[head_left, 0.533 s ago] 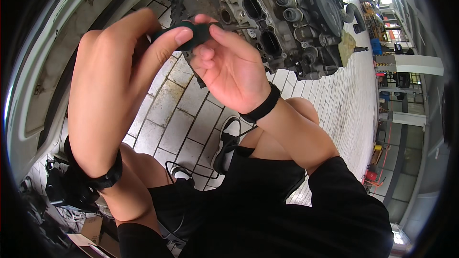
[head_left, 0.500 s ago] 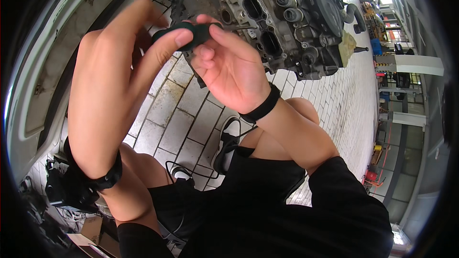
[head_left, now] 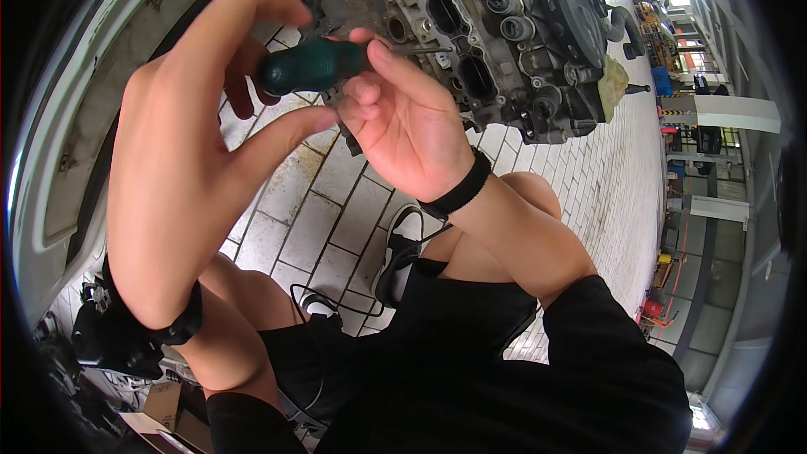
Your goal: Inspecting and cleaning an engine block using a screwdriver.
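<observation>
A screwdriver with a dark green handle [head_left: 309, 65] points to the right, its thin metal shaft reaching toward the engine [head_left: 471, 42]. My right hand [head_left: 403, 109] pinches it between thumb and fingers at the front of the handle. Around the handle's rear end, my left hand [head_left: 189, 109] is spread, thumb below and fingers above, with its thumb apart from the handle. The engine, grey and black with several dark oval ports in a row, sits just beyond both hands. Where the screwdriver's tip ends against the engine, I cannot make out.
A pale vehicle body panel [head_left: 76, 143] curves along the left side. White tiled floor [head_left: 294, 227] lies below my hands, with my shoe [head_left: 397, 256] on it. A cardboard box [head_left: 164, 420] is at the lower left. Shelves and red equipment [head_left: 654, 308] line the far right.
My left hand has let go of the screwdriver handle and opened, shifting slightly left, so more of the green handle shows. My right hand has stayed nearly in place.
</observation>
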### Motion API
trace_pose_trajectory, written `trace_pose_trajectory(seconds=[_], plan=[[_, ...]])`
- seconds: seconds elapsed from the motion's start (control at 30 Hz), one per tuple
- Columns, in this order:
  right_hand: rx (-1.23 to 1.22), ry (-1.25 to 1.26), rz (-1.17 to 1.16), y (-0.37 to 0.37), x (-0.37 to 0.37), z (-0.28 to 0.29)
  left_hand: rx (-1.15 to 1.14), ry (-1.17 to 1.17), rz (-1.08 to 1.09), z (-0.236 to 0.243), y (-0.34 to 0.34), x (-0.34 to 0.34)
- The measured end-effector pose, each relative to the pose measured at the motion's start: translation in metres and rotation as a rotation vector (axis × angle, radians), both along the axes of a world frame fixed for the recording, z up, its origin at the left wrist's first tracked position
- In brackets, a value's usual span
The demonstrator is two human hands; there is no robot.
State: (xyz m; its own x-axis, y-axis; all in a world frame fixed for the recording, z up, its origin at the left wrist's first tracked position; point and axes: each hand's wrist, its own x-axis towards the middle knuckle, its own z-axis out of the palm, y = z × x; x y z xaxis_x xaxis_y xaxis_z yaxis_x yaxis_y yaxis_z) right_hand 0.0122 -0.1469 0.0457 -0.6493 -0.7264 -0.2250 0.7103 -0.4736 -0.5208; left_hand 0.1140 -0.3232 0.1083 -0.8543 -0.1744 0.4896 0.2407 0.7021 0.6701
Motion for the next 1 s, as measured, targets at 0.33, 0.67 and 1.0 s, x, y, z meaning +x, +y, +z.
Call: trace_pose_trajectory(seconds=[0.33, 0.67, 1.0], plan=[[-0.059, -0.015, 0.048, 0.002, -0.007, -0.001, 0.058, -0.550, 0.099, 0.007, -0.007, 0.001], [-0.019, -0.004, 0.052, 0.002, -0.005, 0.000, 0.025, -0.577, 0.065, 0.005, -0.012, 0.000], [-0.016, -0.040, 0.065, 0.004, 0.004, -0.013, 0.025, -0.335, -0.045, 0.004, -0.009, 0.013]])
